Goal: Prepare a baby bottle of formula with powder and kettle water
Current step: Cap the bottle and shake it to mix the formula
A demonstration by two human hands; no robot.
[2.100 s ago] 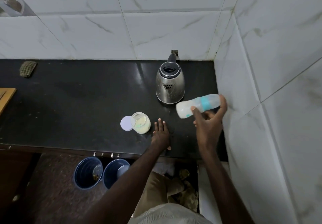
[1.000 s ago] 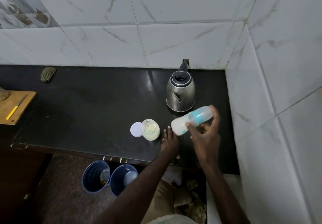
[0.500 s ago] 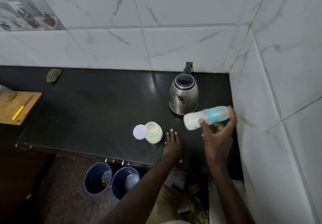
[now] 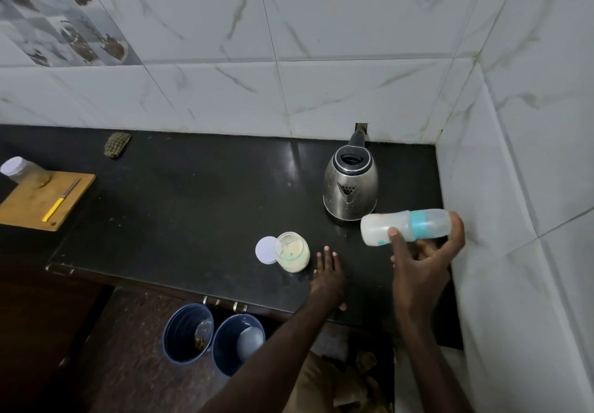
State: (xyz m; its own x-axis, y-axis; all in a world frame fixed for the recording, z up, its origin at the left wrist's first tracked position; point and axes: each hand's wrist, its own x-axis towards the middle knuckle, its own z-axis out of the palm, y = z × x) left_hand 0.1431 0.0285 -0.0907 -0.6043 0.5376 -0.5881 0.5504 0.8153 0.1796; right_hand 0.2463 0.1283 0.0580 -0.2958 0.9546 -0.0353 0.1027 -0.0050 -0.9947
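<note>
Right grip [image 4: 424,261] grasping the baby bottle [image 4: 405,227]: thumb on the body near the base, fingers curled round the capped end. The bottle is off the counter [image 4: 193,203], in the air over its right end, just in front of the kettle [image 4: 350,184] and near the side wall [image 4: 520,171]. Left grip [image 4: 328,279] released, lying flat on the counter with straight fingers near the front edge, just right of the open powder jar [image 4: 292,252]. The jar lid [image 4: 266,250] lies against the jar's left side.

My judgement of the step: bottle closed and being mixed; the contents look milky, level unreadable.

Risks from here:
1. The hold spans the bottle's ends rather than wrapping its middle, so a brisk swing could throw it out of the grip onto the counter or against the wall.
2. If the teal collar is not fully tight, a bottle held level would weep formula at the thread.
3. The kettle sits just behind the bottle; a wide stroke could strike it, and it may be hot.
4. The uncovered jar stands close to the front edge beside my left grip; a careless sweep could tip it and spill powder.

Orientation: bottle close to level, long axis roughly parallel to the counter's front edge. Base points left; collar and clear cap point toward the right wall, that end slightly higher.
</note>
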